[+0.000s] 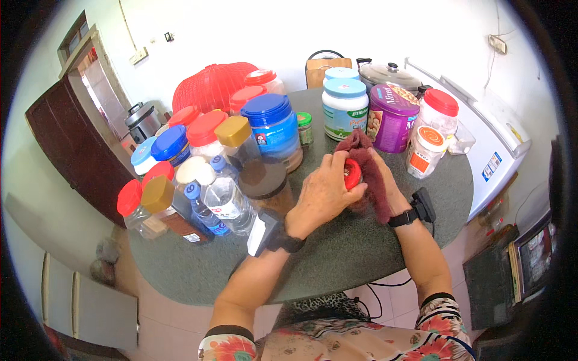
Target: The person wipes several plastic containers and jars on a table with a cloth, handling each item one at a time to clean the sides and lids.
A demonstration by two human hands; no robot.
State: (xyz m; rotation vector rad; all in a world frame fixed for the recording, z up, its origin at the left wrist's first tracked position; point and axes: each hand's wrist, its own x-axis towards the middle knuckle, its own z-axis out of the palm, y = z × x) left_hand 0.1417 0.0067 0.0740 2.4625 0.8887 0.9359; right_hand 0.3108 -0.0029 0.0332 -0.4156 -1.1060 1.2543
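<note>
Over the middle of the table, my left hand (325, 189) is closed on a small round red lid (351, 174), fingers over its top and thumb at its near side. My right hand (386, 182) grips a maroon cloth (359, 143) that wraps the far and right sides of the same item. Whatever lies under the lid is hidden by the cloth and fingers. Just beyond my hands stand a white jar with a light blue lid (345, 108) and a purple tin (392, 120). A white tub with an orange-and-white lid (426, 151) is to their right.
Crowded jars and bottles fill the left of the dark round table (337, 259), including a big blue-lidded jar (272, 129), a dark-lidded jar (265, 183) and a clear bottle (229, 201). A red mesh cover (211, 87) and a lidded pan (390, 75) stand at the back.
</note>
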